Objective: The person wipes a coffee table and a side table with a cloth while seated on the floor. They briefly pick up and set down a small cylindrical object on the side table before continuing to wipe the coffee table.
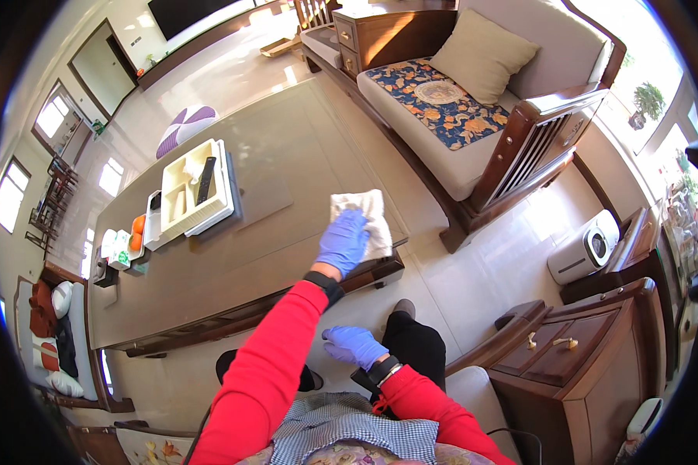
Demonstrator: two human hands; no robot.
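My left hand point(343, 241), in a blue disposable glove, presses a white cloth point(377, 224) flat on the coffee table point(256, 250) near its right corner. Part of the cloth is covered by the fingers. My right hand point(355, 347), gloved the same way, hangs above my knees, short of the table's front edge. Its fingers are loosely bent, with a gap at the thumb, and I see nothing in them. A cream divided tray point(177, 218) lies farther left on the table, with a black remote control point(206, 180) in it.
Oranges point(136, 233) and a tissue pack point(118, 250) stand at the table's left end. Beyond the table is a wooden sofa with a patterned seat mat point(442, 102). A wooden cabinet point(558, 366) stands close on my right, a white appliance point(584, 247) behind it. A purple-and-white pouf point(186, 128) is across the table.
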